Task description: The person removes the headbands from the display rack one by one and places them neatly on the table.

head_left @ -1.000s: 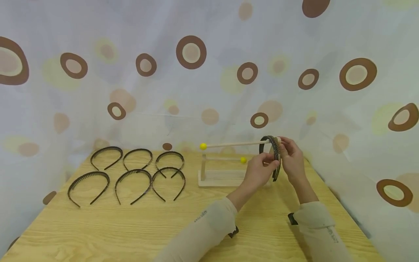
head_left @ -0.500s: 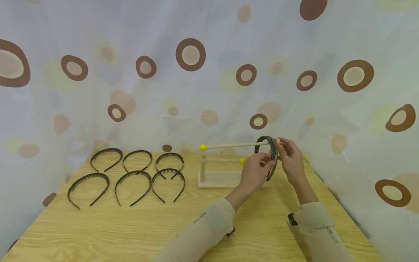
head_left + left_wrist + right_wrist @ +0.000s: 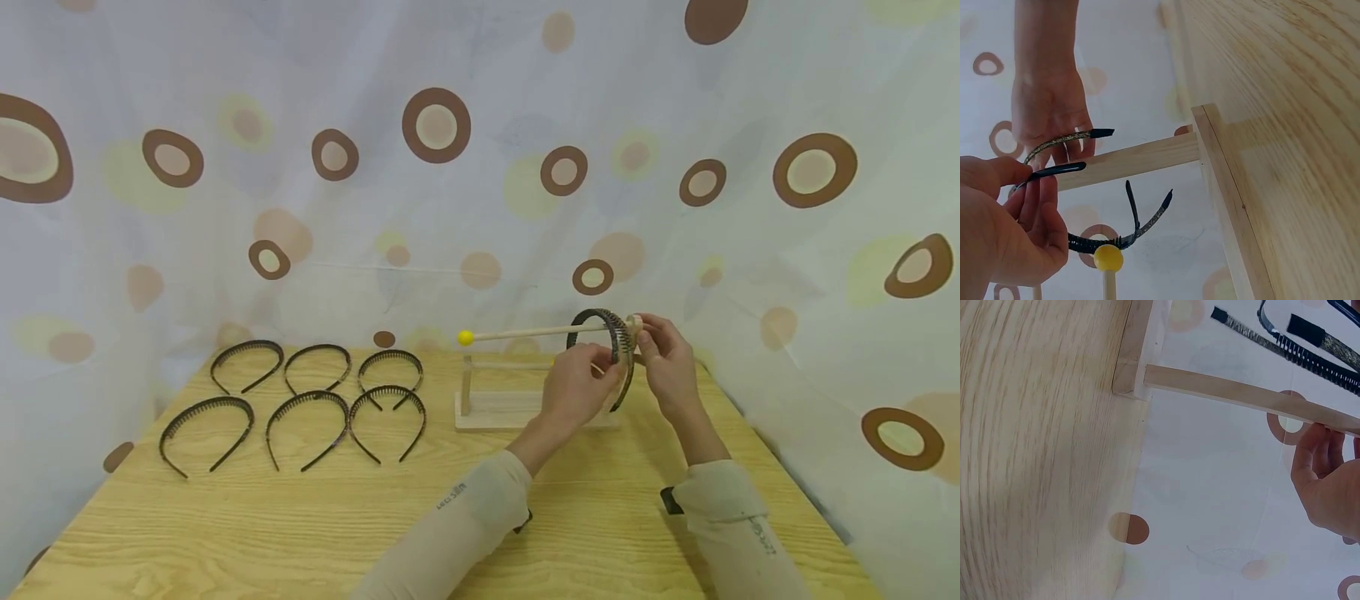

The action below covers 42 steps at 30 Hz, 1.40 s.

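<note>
Dark toothed headbands [image 3: 625, 367] hang at the right end of the upper rod [image 3: 525, 333] of a wooden stand [image 3: 495, 410]. My left hand [image 3: 577, 387] pinches one near a leg with thumb and fingers. In the left wrist view, the pinched headband [image 3: 1054, 142] shows dark tips, and a second headband [image 3: 1147, 226] lies behind the lower rod's yellow ball [image 3: 1109, 257]. My right hand [image 3: 670, 367] grips the top of the stand's upright post [image 3: 1229, 389], its fingers curled at the wood. The headbands' upper parts are partly hidden by my left hand.
Several more headbands [image 3: 303, 425] lie in two rows on the left of the wooden table [image 3: 300, 533]. A yellow ball [image 3: 466, 337] caps the upper rod's left end. Patterned cloth [image 3: 480, 208] hangs behind the table and at its sides.
My left hand has shifted a little left, and the headband arch has slid left along the upper rod, away from the post. My right hand stays at the post top.
</note>
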Motion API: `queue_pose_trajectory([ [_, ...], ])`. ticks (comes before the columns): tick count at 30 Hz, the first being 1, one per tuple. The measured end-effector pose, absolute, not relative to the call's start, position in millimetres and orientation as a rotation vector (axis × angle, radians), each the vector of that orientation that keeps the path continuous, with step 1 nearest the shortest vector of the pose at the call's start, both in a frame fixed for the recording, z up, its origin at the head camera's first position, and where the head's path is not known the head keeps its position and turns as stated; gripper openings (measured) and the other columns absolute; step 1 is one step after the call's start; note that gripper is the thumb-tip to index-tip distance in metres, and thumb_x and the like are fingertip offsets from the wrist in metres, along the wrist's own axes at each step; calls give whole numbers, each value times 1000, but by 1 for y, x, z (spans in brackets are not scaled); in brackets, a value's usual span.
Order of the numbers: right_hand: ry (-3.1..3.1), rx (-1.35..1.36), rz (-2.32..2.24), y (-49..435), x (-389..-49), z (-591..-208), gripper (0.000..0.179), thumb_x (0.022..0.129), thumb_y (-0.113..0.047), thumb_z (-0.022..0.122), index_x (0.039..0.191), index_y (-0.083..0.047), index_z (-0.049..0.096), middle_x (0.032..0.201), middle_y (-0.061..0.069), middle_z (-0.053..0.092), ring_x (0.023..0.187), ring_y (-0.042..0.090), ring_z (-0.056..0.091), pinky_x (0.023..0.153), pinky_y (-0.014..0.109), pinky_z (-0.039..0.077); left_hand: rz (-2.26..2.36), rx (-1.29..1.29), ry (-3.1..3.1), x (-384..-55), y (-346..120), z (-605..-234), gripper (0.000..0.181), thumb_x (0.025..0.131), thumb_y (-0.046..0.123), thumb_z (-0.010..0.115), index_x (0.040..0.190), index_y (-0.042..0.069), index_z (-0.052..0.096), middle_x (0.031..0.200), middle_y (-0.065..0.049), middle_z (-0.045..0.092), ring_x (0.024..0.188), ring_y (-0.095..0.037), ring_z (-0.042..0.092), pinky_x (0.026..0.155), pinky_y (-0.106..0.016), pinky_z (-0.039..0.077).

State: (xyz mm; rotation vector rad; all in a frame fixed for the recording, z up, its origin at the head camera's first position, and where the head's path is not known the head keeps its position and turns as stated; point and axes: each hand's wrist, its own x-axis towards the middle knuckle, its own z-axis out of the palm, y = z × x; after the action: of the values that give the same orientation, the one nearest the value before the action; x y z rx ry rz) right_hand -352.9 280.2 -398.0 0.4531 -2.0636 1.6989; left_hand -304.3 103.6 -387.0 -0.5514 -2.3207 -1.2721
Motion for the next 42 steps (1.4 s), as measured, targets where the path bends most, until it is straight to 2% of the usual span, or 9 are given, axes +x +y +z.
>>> queue_pose_trajectory([
  [5, -2061, 441, 1694, 279, -352, -396, 43, 108, -22, 52, 145, 1, 51, 124, 0, 60, 111, 10, 57, 82, 18, 50, -1209, -549, -2305, -303, 100, -382, 11, 94, 22, 74, 103, 16, 77, 84, 15, 63, 72, 4, 56, 59, -13, 44],
  [13, -2058, 449, 1704, 278, -353, -397, 43, 108, -20, 51, 145, 1, 50, 125, 0, 60, 113, 10, 56, 82, 19, 51, -1230, -602, -2232, -296, 95, -369, 11, 96, 21, 71, 104, 15, 76, 87, 13, 62, 76, 3, 57, 63, -12, 45],
  [17, -2056, 465, 1713, 277, -353, -397, 42, 109, -18, 49, 145, 3, 48, 129, 7, 59, 112, 12, 56, 82, 20, 53, -1241, -602, -2227, -292, 90, -360, 12, 96, 19, 70, 106, 15, 77, 88, 12, 63, 76, 3, 56, 62, -12, 44],
  [21, -2067, 485, 1699, 276, -353, -396, 40, 110, -16, 45, 145, 3, 45, 135, 22, 54, 112, 15, 55, 82, 22, 53, -1213, -577, -2248, -287, 82, -350, 15, 98, 21, 68, 109, 15, 76, 91, 10, 62, 77, 2, 55, 61, -12, 43],
  [24, -2075, 488, 1697, 276, -353, -395, 39, 110, -16, 44, 145, 2, 45, 136, 25, 52, 112, 16, 55, 83, 24, 53, -1202, -581, -2234, -286, 74, -342, 16, 100, 21, 67, 111, 13, 76, 93, 8, 61, 79, -1, 56, 62, -13, 43],
  [30, -2077, 507, 1705, 277, -355, -394, 39, 110, -17, 45, 144, 2, 45, 132, 17, 55, 111, 18, 55, 82, 25, 54, -1207, -594, -2154, -281, 54, -328, 18, 101, 17, 64, 112, 10, 75, 98, 3, 62, 83, -4, 59, 61, -16, 45],
  [36, -2067, 530, 1697, 278, -354, -394, 39, 109, -16, 46, 142, 4, 46, 132, 16, 56, 110, 19, 55, 82, 24, 54, -1186, -552, -2149, -277, 31, -321, 18, 101, 15, 61, 112, 10, 75, 103, 1, 64, 86, -7, 61, 62, -20, 47],
  [42, -2065, 500, 1679, 278, -352, -394, 37, 109, -14, 46, 142, 4, 46, 131, 15, 57, 109, 18, 56, 81, 24, 54, -1152, -538, -2160, -279, 8, -324, 21, 101, 12, 59, 115, 5, 72, 103, -2, 63, 87, -11, 62, 68, -22, 50],
])
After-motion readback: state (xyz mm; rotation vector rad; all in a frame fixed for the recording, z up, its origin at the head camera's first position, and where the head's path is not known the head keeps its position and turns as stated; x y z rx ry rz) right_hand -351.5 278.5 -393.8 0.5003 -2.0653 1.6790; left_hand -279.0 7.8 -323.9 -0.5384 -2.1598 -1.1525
